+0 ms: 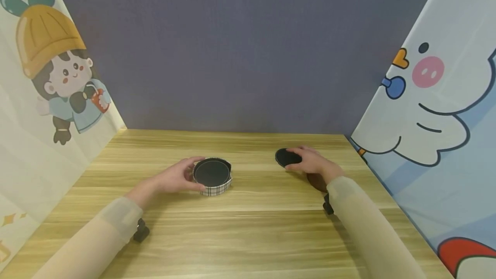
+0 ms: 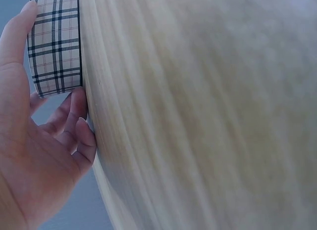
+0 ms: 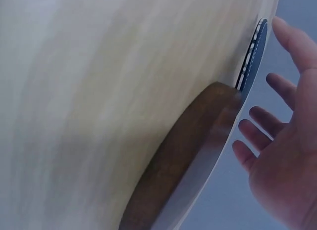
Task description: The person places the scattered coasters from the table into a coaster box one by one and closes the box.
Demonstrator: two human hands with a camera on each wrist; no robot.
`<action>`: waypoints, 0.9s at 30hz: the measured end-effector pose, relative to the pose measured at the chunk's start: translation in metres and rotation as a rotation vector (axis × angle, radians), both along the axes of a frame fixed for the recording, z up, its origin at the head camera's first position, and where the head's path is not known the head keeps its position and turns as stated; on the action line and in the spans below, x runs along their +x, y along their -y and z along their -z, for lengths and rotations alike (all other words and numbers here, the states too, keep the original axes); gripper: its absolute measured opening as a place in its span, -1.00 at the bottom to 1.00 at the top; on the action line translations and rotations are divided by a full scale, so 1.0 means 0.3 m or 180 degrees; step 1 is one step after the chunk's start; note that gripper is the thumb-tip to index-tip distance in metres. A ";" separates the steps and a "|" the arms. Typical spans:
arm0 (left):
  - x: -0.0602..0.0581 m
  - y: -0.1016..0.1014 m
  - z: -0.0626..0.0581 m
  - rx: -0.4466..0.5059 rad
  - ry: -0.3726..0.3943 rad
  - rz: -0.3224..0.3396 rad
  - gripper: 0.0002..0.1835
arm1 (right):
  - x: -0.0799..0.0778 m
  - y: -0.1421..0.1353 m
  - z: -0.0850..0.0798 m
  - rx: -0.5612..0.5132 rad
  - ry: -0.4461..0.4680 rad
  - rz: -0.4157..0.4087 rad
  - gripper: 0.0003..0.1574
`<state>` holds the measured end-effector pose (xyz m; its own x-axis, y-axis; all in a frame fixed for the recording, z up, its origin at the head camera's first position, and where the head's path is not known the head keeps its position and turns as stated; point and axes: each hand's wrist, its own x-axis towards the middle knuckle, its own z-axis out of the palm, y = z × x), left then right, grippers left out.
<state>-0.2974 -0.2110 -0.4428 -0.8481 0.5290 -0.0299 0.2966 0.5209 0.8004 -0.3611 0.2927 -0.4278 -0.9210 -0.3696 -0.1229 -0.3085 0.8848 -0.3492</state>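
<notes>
My left hand (image 1: pixel 180 178) grips a round plaid coaster holder (image 1: pixel 216 190) from its left side, thumb at the near side and fingers at the far rim. A black round coaster (image 1: pixel 211 172) lies inside it, and the holder's right side shows a gap. In the left wrist view its checked wall (image 2: pixel 55 42) stands on edge beside the thumb. Over on the right, my right hand (image 1: pixel 310 160) hovers with spread, loosely bent fingers above another black coaster (image 1: pixel 285 157). That coaster's stitched edge (image 3: pixel 253 57) shows apart from the fingers in the right wrist view.
A brown round disc (image 1: pixel 317 183) lies on the wooden table (image 1: pixel 248 227) under my right wrist, partly hidden by it. Behind the table rises a dark grey panel (image 1: pixel 240 55). Cartoon-printed sheets (image 1: pixel 445 111) flank both sides.
</notes>
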 end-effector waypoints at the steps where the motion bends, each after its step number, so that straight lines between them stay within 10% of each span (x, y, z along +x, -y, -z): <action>1: 0.000 0.000 0.000 0.0002 0.0002 0.0001 0.22 | -0.002 0.003 0.000 0.0020 0.0029 -0.0006 0.08; 27: 0.005 0.000 -0.002 0.0015 0.0044 -0.0010 0.21 | -0.015 0.046 0.006 0.0050 0.0205 0.0035 -0.07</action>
